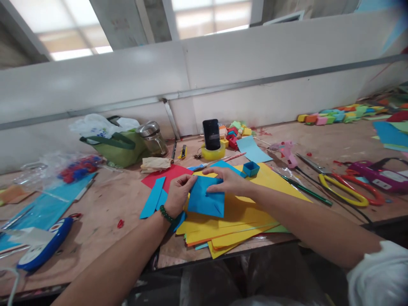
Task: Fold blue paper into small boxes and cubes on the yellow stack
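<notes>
**Mostly, crowding and slippage are the hazards**

The worktable point(105, 238) spans the lower half of the frame, cluttered enough that a stray forearm could drag something along. At lower centre, the yellow paper stack point(267, 208) fans unevenly, one corner reaching the table's front edge; leaning on it might send loose sheets sliding and take away firm backing. Towards the right, the scissors point(342, 187) lie with their blades aimed at the upper left, so a careless reach that way could mean a nick.

Near the middle, the left hand point(180, 195) pinches the upper left of the blue sheet point(205, 206) between thumb and forefinger. The right hand point(225, 180) has its thumb on the sheet's face and its fingers arched at the upper edge; how firmly they press, I cannot tell. The sheet sits over the stack's left part, a short dark mark near its lower right corner. Uneven pulling might wrinkle it, or tear it there if that mark is a slit.

Right of centre, the pink glue gun point(287, 153) could scorch paper if hot, which cannot be judged. The small blue box point(251, 168) stands just beyond the right wrist, where a backward sweep could crush it. Upper centre, the utility knife point(182, 151) might cut a groping finger; whether its blade is out is too small to tell.
</notes>
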{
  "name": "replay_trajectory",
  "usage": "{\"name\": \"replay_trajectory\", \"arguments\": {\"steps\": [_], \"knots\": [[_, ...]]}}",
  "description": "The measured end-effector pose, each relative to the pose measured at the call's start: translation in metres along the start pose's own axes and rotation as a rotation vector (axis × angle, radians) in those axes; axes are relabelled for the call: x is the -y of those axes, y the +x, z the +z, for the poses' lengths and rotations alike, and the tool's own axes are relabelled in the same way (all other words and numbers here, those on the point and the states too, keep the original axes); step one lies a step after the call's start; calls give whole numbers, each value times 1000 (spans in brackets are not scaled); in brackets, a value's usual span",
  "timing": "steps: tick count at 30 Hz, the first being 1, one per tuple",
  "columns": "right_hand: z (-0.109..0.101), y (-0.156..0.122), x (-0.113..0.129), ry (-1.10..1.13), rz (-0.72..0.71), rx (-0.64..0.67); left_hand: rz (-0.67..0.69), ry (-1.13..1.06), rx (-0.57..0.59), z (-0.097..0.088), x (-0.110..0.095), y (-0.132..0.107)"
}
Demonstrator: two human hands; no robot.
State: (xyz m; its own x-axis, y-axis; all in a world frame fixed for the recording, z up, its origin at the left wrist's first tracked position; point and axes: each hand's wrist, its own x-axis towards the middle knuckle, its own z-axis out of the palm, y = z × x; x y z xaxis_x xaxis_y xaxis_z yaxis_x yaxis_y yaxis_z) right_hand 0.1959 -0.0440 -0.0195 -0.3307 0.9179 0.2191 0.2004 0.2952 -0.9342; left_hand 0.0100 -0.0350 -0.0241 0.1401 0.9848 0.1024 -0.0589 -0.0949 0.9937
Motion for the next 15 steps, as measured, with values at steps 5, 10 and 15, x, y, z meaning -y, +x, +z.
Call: {"name": "replay_trajectory", "arguments": {"steps": [5, 10, 15], "knots": [[0, 5, -5, 194, 12, -234, -166, -296, 84, 0, -1, 0], [6, 5, -6, 272, -17, -297, -161, -118, 126, -2, 12, 0], [9, 4, -7, 376, 11, -89, -109, -81, 94, -4, 13, 2]]}}
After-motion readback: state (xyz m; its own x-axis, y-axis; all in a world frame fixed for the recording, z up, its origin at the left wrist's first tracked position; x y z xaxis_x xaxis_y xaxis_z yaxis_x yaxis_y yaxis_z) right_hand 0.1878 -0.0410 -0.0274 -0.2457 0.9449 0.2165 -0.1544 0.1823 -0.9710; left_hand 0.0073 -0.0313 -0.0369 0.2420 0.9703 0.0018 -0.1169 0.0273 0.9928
